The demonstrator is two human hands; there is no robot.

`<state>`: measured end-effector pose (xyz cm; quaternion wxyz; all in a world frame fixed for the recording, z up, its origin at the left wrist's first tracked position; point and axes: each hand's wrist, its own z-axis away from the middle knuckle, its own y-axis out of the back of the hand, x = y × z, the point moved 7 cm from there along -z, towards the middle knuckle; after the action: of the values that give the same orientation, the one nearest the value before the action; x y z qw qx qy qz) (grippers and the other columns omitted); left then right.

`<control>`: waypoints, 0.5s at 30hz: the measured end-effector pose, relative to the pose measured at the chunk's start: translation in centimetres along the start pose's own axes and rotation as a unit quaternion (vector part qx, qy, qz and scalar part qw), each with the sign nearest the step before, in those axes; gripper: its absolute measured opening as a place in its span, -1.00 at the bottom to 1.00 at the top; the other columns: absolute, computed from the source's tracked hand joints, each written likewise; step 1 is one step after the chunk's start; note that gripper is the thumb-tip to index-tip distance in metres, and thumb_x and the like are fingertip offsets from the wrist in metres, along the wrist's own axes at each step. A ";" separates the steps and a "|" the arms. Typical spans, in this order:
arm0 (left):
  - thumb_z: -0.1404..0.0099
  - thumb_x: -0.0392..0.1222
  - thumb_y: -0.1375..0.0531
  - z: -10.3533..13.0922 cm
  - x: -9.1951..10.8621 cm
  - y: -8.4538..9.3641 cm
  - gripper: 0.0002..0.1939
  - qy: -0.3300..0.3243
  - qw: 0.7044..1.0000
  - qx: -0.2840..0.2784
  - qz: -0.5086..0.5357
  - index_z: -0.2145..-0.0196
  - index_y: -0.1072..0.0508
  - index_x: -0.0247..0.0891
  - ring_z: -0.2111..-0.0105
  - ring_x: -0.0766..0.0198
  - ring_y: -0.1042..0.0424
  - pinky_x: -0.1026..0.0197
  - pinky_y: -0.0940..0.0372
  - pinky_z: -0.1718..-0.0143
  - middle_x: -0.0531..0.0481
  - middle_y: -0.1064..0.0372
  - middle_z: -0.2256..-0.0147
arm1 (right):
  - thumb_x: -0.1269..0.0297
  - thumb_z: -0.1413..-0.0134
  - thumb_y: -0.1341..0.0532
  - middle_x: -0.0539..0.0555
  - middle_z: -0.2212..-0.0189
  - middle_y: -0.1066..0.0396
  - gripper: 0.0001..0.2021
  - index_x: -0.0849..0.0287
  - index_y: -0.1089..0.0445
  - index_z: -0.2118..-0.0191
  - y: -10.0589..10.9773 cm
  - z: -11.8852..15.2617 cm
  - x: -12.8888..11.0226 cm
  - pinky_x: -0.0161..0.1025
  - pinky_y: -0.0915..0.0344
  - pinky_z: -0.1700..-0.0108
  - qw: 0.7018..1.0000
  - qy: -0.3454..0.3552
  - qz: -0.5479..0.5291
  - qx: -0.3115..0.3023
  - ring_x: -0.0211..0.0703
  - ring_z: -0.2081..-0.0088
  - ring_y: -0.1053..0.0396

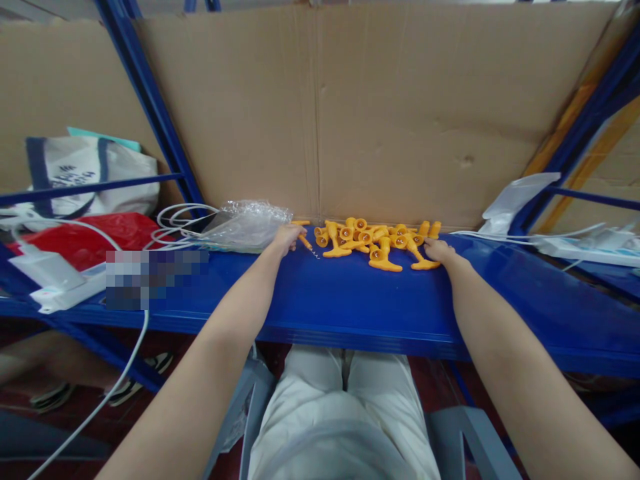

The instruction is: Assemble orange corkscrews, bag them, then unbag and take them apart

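My left hand is closed around the yellow-orange handle of a corkscrew, whose bare metal spiral points down to the right. A heap of yellow-orange corkscrew parts lies on the blue shelf, against the cardboard. Some have T-shaped handles, and round hollow ends show on several. At the heap's right end my right hand has its fingers curled by a T-handled piece and upright yellow-orange pieces. What those fingers hold, if anything, is hidden.
Cardboard walls off the back of the shelf. Clear plastic bags and white cables lie to the left, near a power strip. Another plastic bag and power strip are at right. A person's legs show lower left.
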<state>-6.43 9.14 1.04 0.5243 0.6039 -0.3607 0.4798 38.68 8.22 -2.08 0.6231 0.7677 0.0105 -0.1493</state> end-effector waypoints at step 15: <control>-0.30 -0.39 -0.15 0.2 -0.1 -0.1 -0.54 -0.004 0.993 0.071 -0.094 -0.15 -0.30 -0.33 0.76 0.45 -0.23 0.41 -0.13 0.66 0.13 -0.39 0.57 | 0.23 -0.23 -0.04 0.17 -0.18 -0.40 -0.52 0.02 -0.36 -0.24 -0.4 -0.2 0.6 0.21 -0.20 -0.23 1.000 -0.006 -0.013 -0.014 0.16 -0.20 -0.33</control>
<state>-6.31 8.96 0.96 0.5212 0.6731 -0.2692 0.4503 39.19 8.44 -2.51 0.6314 0.7580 0.0191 -0.1621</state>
